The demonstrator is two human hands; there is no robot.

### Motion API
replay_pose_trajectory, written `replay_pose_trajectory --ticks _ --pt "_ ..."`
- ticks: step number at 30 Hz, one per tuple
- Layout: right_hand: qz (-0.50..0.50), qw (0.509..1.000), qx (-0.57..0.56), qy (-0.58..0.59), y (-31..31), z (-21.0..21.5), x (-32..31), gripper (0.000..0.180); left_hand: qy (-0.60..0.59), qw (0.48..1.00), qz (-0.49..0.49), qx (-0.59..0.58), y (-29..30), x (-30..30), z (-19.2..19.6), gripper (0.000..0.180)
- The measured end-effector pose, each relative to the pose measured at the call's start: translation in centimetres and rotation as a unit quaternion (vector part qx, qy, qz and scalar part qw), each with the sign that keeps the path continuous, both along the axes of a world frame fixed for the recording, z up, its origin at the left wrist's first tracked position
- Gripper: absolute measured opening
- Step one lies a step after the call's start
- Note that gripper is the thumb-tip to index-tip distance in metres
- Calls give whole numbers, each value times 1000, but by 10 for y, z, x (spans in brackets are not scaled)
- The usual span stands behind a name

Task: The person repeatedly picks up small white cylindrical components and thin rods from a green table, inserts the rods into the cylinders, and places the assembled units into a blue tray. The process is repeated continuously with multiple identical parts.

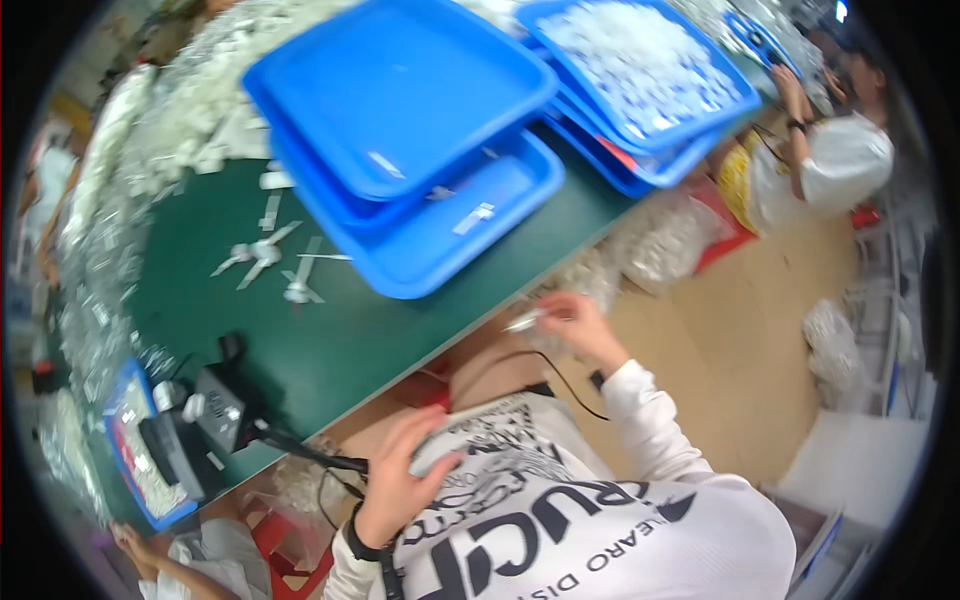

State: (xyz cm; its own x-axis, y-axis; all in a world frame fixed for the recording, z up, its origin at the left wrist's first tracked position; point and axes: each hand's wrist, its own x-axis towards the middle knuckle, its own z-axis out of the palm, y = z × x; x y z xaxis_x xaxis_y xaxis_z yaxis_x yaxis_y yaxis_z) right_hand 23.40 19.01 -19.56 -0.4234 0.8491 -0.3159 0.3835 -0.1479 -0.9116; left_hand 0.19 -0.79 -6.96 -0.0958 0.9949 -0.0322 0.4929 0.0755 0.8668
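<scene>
Work looks partway: the right hand pinches a small white piece beside the desk; the left hand, fingers spread, seems empty. 1 blue tray is heaped; white strips lie loose.

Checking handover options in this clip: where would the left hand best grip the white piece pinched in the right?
Probably at its free end, coming from the left. The white piece sticks out leftward from the right hand, whose fingers cover its other end; the left hand looks empty. Blur hides its finer shape.
</scene>
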Motion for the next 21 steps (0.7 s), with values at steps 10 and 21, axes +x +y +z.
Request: replay_pose_trajectory --ticks 10,21 --pt "6 875 207 -438 65 -177 29 47 2 999 -10 -43 -40 -38 61 37" --pt "-169 925 288 -182 11 -103 1 29 -199 946 238 98 -50 -138 151 23"
